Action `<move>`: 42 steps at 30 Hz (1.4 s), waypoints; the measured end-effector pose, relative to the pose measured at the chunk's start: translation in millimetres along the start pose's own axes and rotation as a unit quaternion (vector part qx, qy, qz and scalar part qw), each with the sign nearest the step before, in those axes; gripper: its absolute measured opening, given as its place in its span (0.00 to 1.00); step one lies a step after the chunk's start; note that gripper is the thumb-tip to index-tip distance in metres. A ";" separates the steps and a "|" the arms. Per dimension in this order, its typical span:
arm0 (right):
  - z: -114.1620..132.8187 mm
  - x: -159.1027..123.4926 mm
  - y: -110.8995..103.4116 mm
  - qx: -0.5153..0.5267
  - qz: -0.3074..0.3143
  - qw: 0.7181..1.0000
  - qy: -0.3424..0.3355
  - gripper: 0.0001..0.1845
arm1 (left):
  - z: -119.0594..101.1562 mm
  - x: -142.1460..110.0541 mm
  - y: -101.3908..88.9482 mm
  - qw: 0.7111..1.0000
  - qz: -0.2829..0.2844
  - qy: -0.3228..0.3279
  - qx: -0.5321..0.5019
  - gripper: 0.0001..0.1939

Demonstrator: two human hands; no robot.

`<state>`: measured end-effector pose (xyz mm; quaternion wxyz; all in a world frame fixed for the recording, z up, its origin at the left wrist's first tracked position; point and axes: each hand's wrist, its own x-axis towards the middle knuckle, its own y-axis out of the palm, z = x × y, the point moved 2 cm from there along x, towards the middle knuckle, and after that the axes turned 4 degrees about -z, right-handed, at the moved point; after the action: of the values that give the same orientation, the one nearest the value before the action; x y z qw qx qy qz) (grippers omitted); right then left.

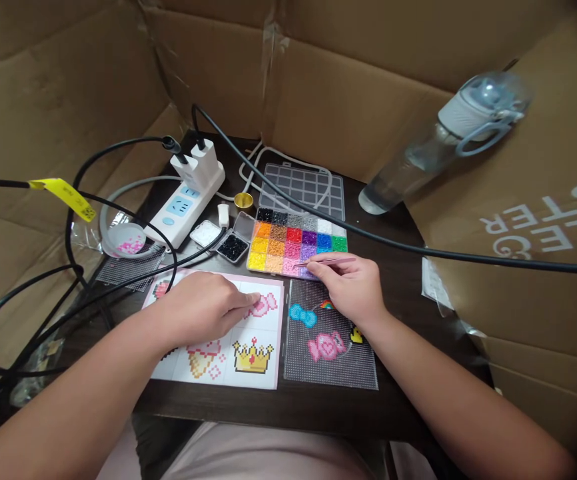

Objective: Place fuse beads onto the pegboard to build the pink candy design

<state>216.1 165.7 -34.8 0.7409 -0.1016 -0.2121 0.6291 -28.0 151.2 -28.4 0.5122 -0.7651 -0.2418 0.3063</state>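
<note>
My left hand (pixel 208 307) rests on a printed pattern sheet (pixel 268 333), its index finger stretched out onto a pink candy picture (pixel 264 307) and its other fingers curled, with nothing in them. Pink tweezers (pixel 337 261) are pinched in my right hand (pixel 351 287). Their tip reaches over the pink cells at the near edge of a sorted bead box (pixel 293 237). Below that hand lies a clear pegboard (pixel 336 377), bearing a pink bead candy (pixel 326 347), a blue bead bow (pixel 302 315), part of a rainbow and a yellow-and-black figure partly hidden by my wrist.
A white power strip (pixel 178 210) with plugged chargers stands at the back left. Black cables (pixel 408 250) cross above the table. Small boxes of black beads (pixel 232 248) and white beads (pixel 205 233) sit mid-table. A water bottle (pixel 418 160) leans against the right cardboard wall (pixel 543 200).
</note>
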 end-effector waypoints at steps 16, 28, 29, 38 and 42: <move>-1.3 -2.8 4.9 0.008 -0.001 1.000 0.010 0.04 | 0.9 0.0 2.1 1.000 -0.018 0.011 -0.003 0.17; -2.5 -1.6 3.8 -0.001 -0.002 1.000 0.009 0.04 | -0.4 0.3 0.5 1.000 -0.007 0.004 0.005 0.18; -2.7 -1.4 3.7 -0.004 -0.003 1.000 0.007 0.04 | -0.4 0.5 0.4 1.000 -0.004 0.004 0.005 0.19; -2.8 -1.1 3.6 -0.004 -0.005 1.000 0.008 0.04 | -0.2 -1.3 -0.1 1.000 0.001 0.004 0.005 0.18; -2.7 -1.9 2.6 -0.002 -0.012 1.000 0.008 0.04 | 0.5 -0.8 1.3 1.000 -0.004 0.007 0.005 0.19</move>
<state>214.8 164.7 -38.6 0.7497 -0.1059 -0.2087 0.6190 -28.8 150.5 -29.6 0.5192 -0.7634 -0.2397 0.3003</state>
